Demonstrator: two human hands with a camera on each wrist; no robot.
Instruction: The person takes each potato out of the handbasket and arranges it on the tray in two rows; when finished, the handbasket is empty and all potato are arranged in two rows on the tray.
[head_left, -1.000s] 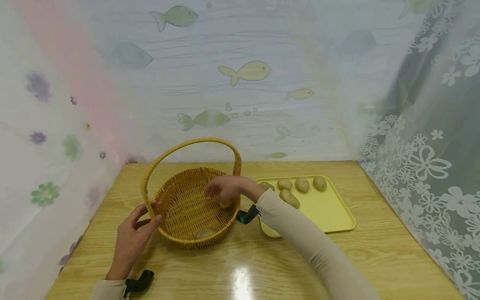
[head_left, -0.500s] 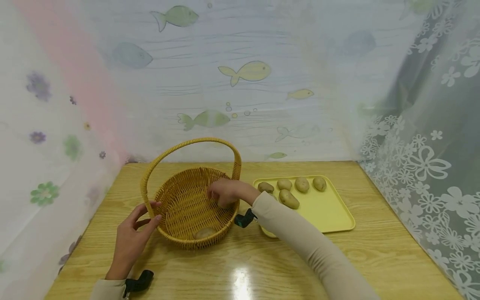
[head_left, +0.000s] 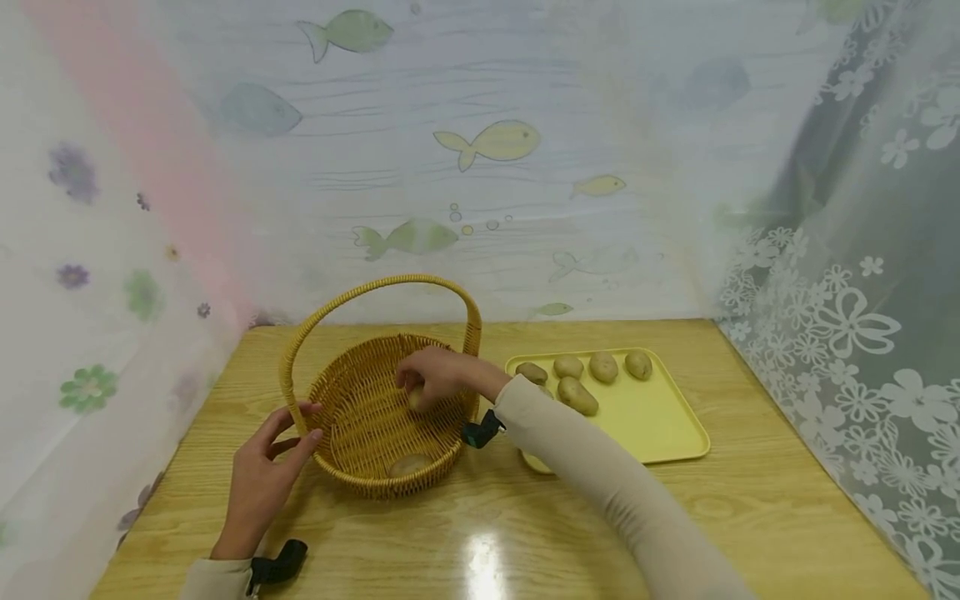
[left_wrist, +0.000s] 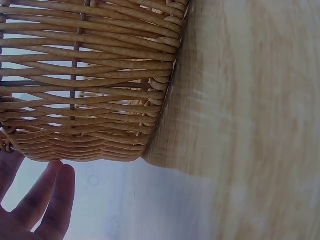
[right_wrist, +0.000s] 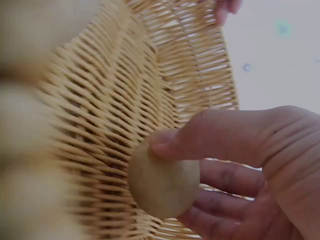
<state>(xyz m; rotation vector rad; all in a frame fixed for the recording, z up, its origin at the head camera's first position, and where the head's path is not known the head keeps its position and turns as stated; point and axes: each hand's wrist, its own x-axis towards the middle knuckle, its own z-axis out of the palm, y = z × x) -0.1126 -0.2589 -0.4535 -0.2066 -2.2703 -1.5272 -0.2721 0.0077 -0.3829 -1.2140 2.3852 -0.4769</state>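
A woven wicker basket (head_left: 375,485) with a tall arched handle stands on the table. My left hand (head_left: 264,471) grips its left rim by the handle's foot, thumb on one side and fingers on the other; the left wrist view shows fingers (left_wrist: 59,200) by the wicker wall. Inside the basket, my right hand (head_left: 438,371) holds a potato (right_wrist: 162,180) between thumb and fingers, close over the woven bottom. Another potato (head_left: 410,465) lies at the basket's near side, partly hidden by the rim.
Right of the basket lies a yellow tray (head_left: 660,429) with several potatoes, among them one potato (head_left: 577,396) nearer the middle. The right forearm (head_left: 592,467) crosses over the tray's left side. A fish-patterned curtain (head_left: 487,192) hangs behind the wooden table (head_left: 405,550).
My right hand has closed round the potato at the basket's right side and moved it left, toward the middle. The left hand and basket stay put.
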